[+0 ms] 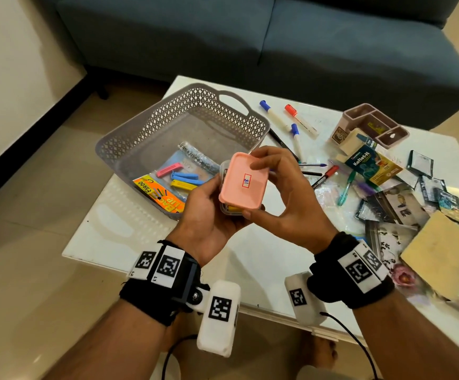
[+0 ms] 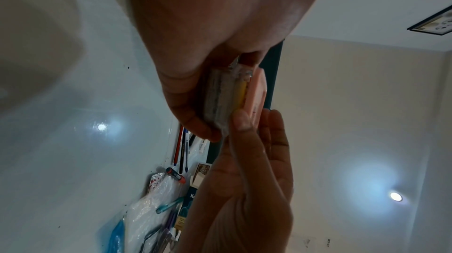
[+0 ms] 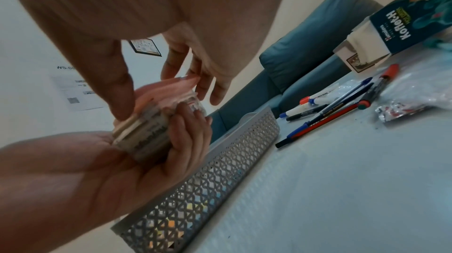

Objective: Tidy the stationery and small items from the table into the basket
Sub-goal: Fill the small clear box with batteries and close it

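Two hands on one small box, held above the counter just beside the basket.

Left hand (image 1: 209, 212) cups the clear box (image 3: 146, 135) from below, fingers (image 3: 188, 137) curled round its side; right hand (image 1: 285, 198) pinches the pink lid (image 1: 243, 183), thumb at the near edge, fingers over the far edge. Lid looks seated, though the near corner shows a gap with something yellow inside; whether it is fully snapped I cannot tell. Grey basket (image 1: 118, 144) sits left on the white counter (image 1: 264, 259), already holding a pack of clips (image 1: 168, 182). Markers (image 1: 273, 115), pens and a Koflet-H carton (image 1: 365, 165) lie loose to the right. Risk, as I judge it: an unlatched lid could pop on release and spill the contents into the basket.
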